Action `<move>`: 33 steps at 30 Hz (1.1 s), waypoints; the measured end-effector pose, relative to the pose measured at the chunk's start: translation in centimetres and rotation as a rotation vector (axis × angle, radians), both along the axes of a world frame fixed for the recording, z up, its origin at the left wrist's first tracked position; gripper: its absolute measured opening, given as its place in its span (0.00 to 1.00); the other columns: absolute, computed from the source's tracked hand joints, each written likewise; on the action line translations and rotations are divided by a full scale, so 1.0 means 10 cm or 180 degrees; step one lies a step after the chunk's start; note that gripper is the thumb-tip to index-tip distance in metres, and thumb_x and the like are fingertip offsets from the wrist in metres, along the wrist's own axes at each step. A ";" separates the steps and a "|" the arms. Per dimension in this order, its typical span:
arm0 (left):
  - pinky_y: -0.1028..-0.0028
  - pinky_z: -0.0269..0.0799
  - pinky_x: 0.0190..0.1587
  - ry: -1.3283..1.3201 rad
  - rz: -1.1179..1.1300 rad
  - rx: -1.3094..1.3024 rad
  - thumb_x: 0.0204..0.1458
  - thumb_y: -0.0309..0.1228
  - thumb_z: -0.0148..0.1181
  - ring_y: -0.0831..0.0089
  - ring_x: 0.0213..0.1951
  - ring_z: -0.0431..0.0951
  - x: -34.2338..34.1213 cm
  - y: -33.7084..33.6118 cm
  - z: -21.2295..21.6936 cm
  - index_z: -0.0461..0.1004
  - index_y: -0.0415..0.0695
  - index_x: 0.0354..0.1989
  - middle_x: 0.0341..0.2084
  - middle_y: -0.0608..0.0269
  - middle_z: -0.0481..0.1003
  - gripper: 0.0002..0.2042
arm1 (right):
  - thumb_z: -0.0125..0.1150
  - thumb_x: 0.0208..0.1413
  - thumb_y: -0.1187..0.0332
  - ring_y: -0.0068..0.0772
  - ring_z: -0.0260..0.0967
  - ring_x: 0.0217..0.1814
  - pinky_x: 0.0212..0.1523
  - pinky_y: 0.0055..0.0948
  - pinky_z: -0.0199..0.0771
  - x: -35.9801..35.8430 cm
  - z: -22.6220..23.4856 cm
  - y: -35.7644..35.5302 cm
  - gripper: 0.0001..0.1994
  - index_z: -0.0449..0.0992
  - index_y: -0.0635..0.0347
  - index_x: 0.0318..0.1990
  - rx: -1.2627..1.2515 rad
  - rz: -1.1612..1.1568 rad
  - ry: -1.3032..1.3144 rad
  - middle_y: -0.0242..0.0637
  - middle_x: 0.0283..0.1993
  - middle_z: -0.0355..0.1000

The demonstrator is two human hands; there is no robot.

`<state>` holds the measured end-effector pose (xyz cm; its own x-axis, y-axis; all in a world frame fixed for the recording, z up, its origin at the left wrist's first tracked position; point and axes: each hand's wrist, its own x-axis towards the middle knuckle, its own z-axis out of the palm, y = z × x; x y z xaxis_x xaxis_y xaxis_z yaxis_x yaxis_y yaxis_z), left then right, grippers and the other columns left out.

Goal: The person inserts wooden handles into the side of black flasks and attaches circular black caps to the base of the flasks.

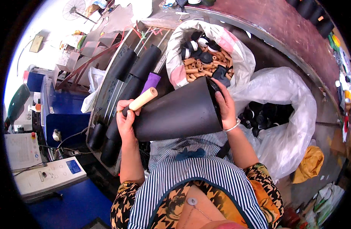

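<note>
A large black tapered tube (179,110), like a cone with its tip cut off, lies tilted across my lap in front of the apron. At its wide end, my right hand (225,102) grips the rim, with some fingers hidden inside the opening. My left hand (126,119) is beside the narrow end, its fingers closed around a pale wooden handle (143,99) with a hole in its end. That handle points up and away, in front of the black tube. Whether the left hand also touches the tube is hard to make out.
Beyond the tube stands a white sack (236,53) of wooden handles and black pieces. A clear plastic bag (293,91) with black parts is at right. On the left, a metal-edged rack (97,110) holds black cylinders (146,61) and a purple one (152,80).
</note>
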<state>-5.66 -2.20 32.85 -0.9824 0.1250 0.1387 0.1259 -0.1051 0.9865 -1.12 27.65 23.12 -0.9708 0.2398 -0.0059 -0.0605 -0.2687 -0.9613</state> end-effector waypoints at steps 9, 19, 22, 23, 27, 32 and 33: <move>0.62 0.66 0.56 0.0248 0.0047 -0.0006 0.57 0.46 0.59 0.72 0.34 0.68 -0.03 0.03 0.14 0.64 0.40 0.43 0.27 0.63 0.66 0.21 | 0.39 0.66 0.53 0.32 0.61 0.50 0.56 0.25 0.57 0.14 0.49 0.04 0.26 0.66 0.59 0.64 0.1333 -0.0790 0.0165 0.38 0.49 0.64; 0.77 0.59 0.37 0.0627 0.0155 -0.0433 0.53 0.44 0.65 0.77 0.32 0.65 -0.08 0.08 0.31 0.66 0.40 0.42 0.33 0.59 0.70 0.21 | 0.52 0.57 0.54 0.37 0.63 0.53 0.58 0.31 0.58 0.25 0.75 0.00 0.30 0.68 0.68 0.61 0.1032 -0.0353 0.0686 0.43 0.49 0.66; 0.77 0.59 0.38 0.0606 0.0088 -0.0426 0.53 0.43 0.64 0.76 0.32 0.66 -0.12 0.06 0.26 0.66 0.40 0.42 0.33 0.60 0.70 0.20 | 0.54 0.57 0.50 0.40 0.63 0.52 0.61 0.34 0.57 0.31 0.68 -0.01 0.32 0.67 0.69 0.61 0.0685 -0.0324 0.0745 0.44 0.48 0.65; 0.77 0.60 0.38 0.0578 0.0100 -0.0443 0.54 0.43 0.64 0.76 0.33 0.66 -0.12 0.06 0.25 0.66 0.40 0.42 0.33 0.60 0.70 0.20 | 0.54 0.57 0.50 0.40 0.63 0.52 0.62 0.36 0.56 0.32 0.68 -0.01 0.32 0.67 0.69 0.61 0.0720 -0.0334 0.0830 0.44 0.48 0.65; 0.70 0.66 0.44 0.0242 0.0195 -0.0504 0.56 0.45 0.62 0.74 0.31 0.67 -0.21 0.07 0.21 0.68 0.39 0.43 0.25 0.64 0.67 0.20 | 0.55 0.57 0.50 0.42 0.64 0.51 0.66 0.47 0.53 0.38 0.73 0.02 0.31 0.69 0.69 0.59 0.1044 -0.0253 0.1228 0.45 0.47 0.66; 0.72 0.72 0.40 -0.1670 -0.0522 0.0246 0.57 0.42 0.61 0.72 0.33 0.73 -0.36 0.08 0.27 0.67 0.41 0.42 0.25 0.65 0.68 0.17 | 0.60 0.51 0.50 0.45 0.66 0.44 0.62 0.59 0.59 0.49 0.78 0.06 0.30 0.74 0.65 0.54 0.1442 0.0001 0.1775 0.45 0.41 0.67; 0.73 0.73 0.37 -0.2135 -0.0617 0.0357 0.57 0.41 0.61 0.73 0.32 0.73 -0.37 0.05 0.27 0.67 0.41 0.41 0.25 0.65 0.68 0.16 | 0.60 0.50 0.50 0.45 0.66 0.43 0.62 0.59 0.59 0.52 0.83 0.07 0.29 0.74 0.64 0.53 0.1536 0.0180 0.1910 0.43 0.40 0.67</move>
